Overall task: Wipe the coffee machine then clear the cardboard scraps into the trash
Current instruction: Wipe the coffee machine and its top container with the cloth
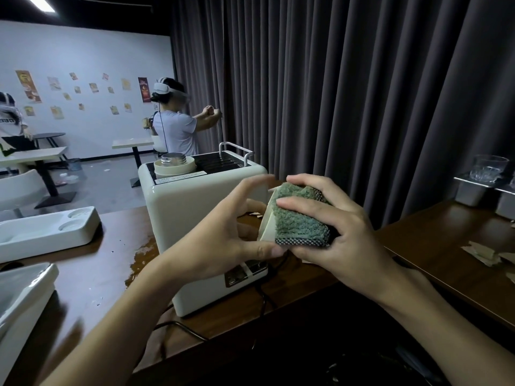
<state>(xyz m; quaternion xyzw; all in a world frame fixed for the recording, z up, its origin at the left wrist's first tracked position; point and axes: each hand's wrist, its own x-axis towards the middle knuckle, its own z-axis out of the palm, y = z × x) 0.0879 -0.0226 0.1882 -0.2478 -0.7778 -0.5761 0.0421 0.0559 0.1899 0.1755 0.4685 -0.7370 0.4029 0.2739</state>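
A cream coffee machine [181,218] stands on the brown table [111,274]. In front of its right side my left hand [223,235] holds a small cream part [269,224], thumb curled under its lower edge. My right hand [331,232] grips a folded green cloth [298,218] and presses it against that part. Torn cardboard scraps [482,253] lie on the table at the right edge. A few small scraps [255,214] show behind my left hand.
A white tray with round hollows [47,232] sits to the left, another white tray [25,291] nearer me. A black cable [181,327] runs from the machine. Glasses [487,168] stand on metal holders far right. Dark curtain behind; other people stand in the room.
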